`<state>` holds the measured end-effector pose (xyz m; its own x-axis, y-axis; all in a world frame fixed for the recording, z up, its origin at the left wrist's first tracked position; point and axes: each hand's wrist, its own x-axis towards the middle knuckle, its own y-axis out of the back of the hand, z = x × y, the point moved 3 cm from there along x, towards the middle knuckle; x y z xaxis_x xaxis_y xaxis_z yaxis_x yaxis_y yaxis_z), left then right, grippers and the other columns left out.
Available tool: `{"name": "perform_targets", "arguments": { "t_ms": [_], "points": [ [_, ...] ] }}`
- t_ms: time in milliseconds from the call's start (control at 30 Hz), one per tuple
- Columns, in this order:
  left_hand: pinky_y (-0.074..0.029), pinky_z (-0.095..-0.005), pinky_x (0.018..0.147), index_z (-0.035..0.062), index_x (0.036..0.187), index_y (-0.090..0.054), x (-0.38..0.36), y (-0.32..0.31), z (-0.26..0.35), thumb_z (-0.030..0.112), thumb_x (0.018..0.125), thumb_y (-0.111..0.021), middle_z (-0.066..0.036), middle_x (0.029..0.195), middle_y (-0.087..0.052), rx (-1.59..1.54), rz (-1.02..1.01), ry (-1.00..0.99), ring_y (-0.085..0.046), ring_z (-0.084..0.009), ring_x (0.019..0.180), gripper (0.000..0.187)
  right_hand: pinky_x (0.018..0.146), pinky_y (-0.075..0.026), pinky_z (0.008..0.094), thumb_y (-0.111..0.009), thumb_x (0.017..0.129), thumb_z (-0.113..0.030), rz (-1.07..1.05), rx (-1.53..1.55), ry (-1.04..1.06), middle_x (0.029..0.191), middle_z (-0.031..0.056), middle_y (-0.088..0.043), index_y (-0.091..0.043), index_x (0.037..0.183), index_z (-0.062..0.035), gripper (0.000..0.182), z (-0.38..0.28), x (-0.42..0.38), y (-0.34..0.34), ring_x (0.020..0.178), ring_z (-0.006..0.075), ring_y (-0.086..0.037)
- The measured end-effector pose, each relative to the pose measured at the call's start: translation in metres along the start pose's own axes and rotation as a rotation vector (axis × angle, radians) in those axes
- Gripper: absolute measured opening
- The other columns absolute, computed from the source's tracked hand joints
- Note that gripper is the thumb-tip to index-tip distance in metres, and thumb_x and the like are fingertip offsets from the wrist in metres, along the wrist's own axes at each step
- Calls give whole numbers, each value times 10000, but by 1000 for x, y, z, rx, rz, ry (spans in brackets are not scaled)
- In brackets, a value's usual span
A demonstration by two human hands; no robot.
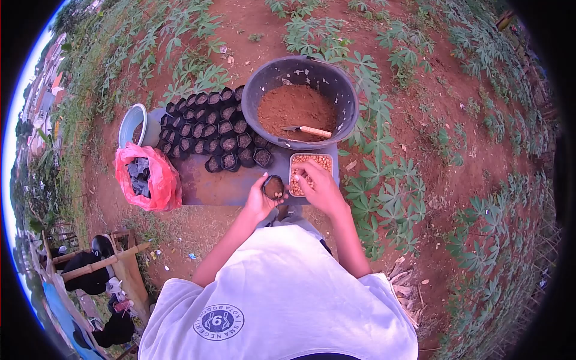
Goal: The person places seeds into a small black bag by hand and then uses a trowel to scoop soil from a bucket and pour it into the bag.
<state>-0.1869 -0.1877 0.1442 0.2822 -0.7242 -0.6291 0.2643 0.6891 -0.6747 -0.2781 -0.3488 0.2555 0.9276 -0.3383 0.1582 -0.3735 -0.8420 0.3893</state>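
My left hand (261,199) is wrapped round a small black seedling bag (273,187) filled with brown soil. A few pale seeds lie on the soil near its lower edge. My right hand (319,187) is over a square clear tub (293,174) of orange-brown seeds (321,161). Its fingers are bent together and point down among the seeds; what they pinch is hidden. The tub stands on the right part of a low table (225,191), just right of the bag.
Many soil-filled black seedling bags (210,129) stand in rows on the table. Behind the tub is a large black basin (252,117) of soil holding a wooden-handled trowel (315,131). At left are a pale bucket (151,129) and a red plastic bag (163,195). Leafy plants (384,204) grow at right.
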Motion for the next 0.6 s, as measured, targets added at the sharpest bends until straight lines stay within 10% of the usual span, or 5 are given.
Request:
{"name": "perform_targets", "arguments": {
  "t_ms": [600],
  "points": [
    [-525,-350,649,72,1041,-606,-31,16,-6,456,970,-364,-194,956,-672,-388,92,-127,-628,-275,692,460,827,-490,414,-683,800,-134,-45,-698,-27,1106,138,-553,-473,1240,-63,493,64,115,76,1013,314,-595]
  ]
}}
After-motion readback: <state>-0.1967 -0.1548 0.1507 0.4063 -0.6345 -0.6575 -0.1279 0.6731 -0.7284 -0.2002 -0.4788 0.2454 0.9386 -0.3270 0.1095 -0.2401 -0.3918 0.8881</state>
